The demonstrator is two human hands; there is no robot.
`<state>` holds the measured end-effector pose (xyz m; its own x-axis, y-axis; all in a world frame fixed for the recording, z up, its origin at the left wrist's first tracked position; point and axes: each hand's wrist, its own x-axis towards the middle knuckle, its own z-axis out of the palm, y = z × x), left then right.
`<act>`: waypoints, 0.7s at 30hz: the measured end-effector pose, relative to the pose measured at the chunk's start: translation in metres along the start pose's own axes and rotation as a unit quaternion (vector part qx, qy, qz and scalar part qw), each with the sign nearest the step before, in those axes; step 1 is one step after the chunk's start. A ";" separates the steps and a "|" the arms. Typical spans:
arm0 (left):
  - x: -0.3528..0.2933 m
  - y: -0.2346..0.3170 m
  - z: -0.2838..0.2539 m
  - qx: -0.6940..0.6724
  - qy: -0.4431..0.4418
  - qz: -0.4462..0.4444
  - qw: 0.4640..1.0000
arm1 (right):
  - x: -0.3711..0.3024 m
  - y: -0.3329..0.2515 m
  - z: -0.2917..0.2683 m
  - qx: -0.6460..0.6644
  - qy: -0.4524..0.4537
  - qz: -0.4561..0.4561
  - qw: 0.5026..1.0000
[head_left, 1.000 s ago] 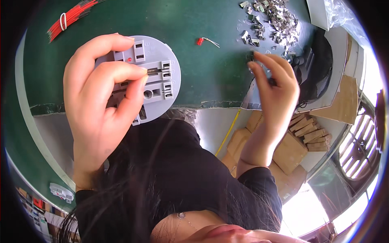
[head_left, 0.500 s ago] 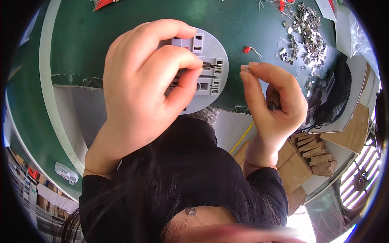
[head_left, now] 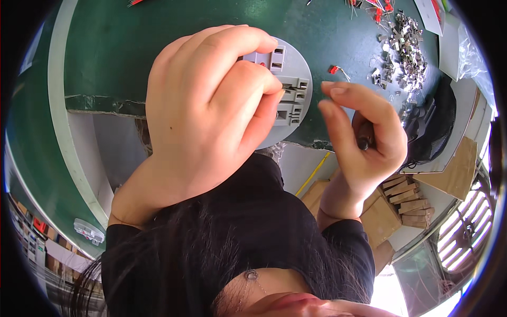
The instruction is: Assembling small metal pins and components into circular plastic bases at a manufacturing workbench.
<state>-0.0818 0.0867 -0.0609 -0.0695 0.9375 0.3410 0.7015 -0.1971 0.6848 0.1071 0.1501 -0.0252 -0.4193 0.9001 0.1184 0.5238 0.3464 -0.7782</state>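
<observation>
A round grey plastic plate [head_left: 297,61] with raised slotted blocks lies at the table's near edge, partly hidden by my left hand [head_left: 211,100]. My left thumb and forefinger are pinched together over a slotted block; whatever they grip is too small to make out. Right of the plate, my right hand [head_left: 364,124] has its thumb and forefinger spread apart. The curled fingers behind hold a dark, rounded handle [head_left: 363,141], whose far part is hidden. Beyond this hand lies a small red part with thin wire legs [head_left: 334,70].
A heap of small metal clips [head_left: 409,53] covers the right of the green table [head_left: 116,58], with red parts [head_left: 377,15] near its top. A black mesh item [head_left: 441,127] lies at far right. Below stand cardboard pieces [head_left: 409,201]. A clear plastic piece [head_left: 88,231] sits at left.
My right thumb and forefinger have parted from a pinch, and the small pale piece between them no longer shows. The plate and my left hand sit slightly further right in view.
</observation>
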 end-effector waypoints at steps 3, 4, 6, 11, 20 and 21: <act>-0.001 -0.001 -0.003 0.003 -0.007 0.003 1.000 | -0.002 -0.008 0.001 -0.063 0.001 0.041 0.997; -0.001 -0.001 -0.003 0.005 -0.012 0.005 1.000 | -0.003 -0.009 0.002 -0.094 0.003 0.061 0.994; -0.001 -0.001 -0.002 0.002 -0.011 0.004 1.000 | -0.006 -0.007 0.006 -0.077 0.014 0.057 0.995; -0.004 -0.001 -0.003 -0.027 -0.014 -0.020 0.999 | -0.009 -0.003 0.004 -0.071 0.007 0.021 0.997; -0.005 -0.001 -0.011 -0.057 -0.054 -0.033 0.996 | -0.008 0.004 0.011 -0.009 0.050 0.027 0.998; -0.005 -0.002 -0.012 -0.057 -0.054 -0.034 0.996 | -0.008 0.004 0.011 -0.009 0.049 0.027 0.998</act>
<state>-0.0910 0.0793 -0.0561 -0.0330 0.9740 0.2241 0.6124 -0.1575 0.7747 0.1044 0.1414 -0.0356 -0.3153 0.9391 0.1367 0.5569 0.2998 -0.7746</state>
